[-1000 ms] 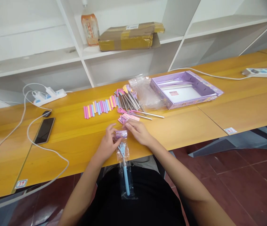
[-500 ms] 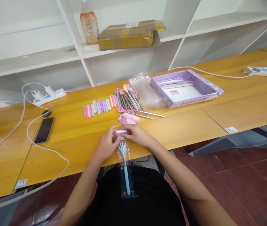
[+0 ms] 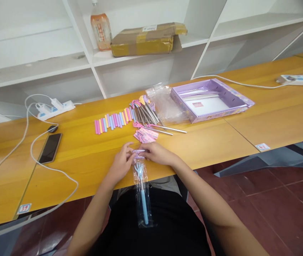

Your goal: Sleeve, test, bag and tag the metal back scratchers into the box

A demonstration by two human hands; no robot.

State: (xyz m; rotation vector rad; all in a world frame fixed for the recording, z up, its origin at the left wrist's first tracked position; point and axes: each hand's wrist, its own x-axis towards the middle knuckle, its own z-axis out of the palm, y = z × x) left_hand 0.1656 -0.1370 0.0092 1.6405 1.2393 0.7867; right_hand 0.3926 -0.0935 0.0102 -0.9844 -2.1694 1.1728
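Folded-over card header (image 3: 138, 152) now pinched flat atop crinkly clear bag (image 3: 142, 192).

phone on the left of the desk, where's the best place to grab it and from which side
Probably pinch the phone across its two long edges near the middle, coming from above. It lies flat, screen up, on the wooden desk, so there is no underside to reach. A white cable curves close by its near end, so approach from the far or left side to avoid snagging it.
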